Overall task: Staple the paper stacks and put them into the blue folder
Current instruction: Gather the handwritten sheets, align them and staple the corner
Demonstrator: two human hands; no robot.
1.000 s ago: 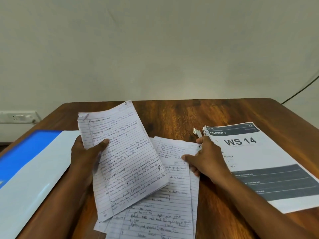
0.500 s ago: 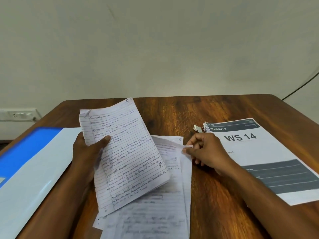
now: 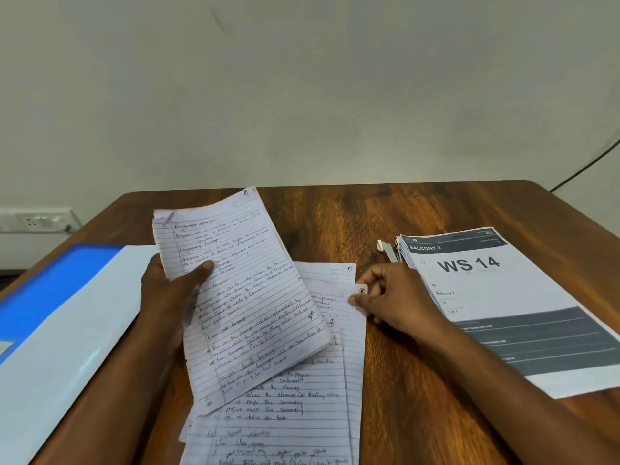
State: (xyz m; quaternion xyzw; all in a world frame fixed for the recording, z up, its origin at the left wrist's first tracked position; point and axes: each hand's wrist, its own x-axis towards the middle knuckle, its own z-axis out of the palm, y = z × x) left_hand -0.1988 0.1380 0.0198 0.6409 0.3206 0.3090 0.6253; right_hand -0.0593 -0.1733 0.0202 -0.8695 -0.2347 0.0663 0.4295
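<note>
— What's the surface?
— A wooden table (image 3: pixel 419 216) with dark brown grain.
— And what's lying on it?
— An open blue folder (image 3: pixel 57 317) at the left edge, loose handwritten sheets (image 3: pixel 285 421) in the middle, a printed stack (image 3: pixel 503 307) marked "WS 14" on the right, and a small stapler (image 3: pixel 387 250) just beside that stack's far corner.

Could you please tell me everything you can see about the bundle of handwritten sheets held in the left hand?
The handwritten bundle is several white ruled sheets covered in ink script, its top page numbered 1 in a circled corner. Its edges look worn, with a torn upper left corner. The left hand grips its left edge, thumb on top, holding it tilted above the loose sheets on the wooden table.
</note>
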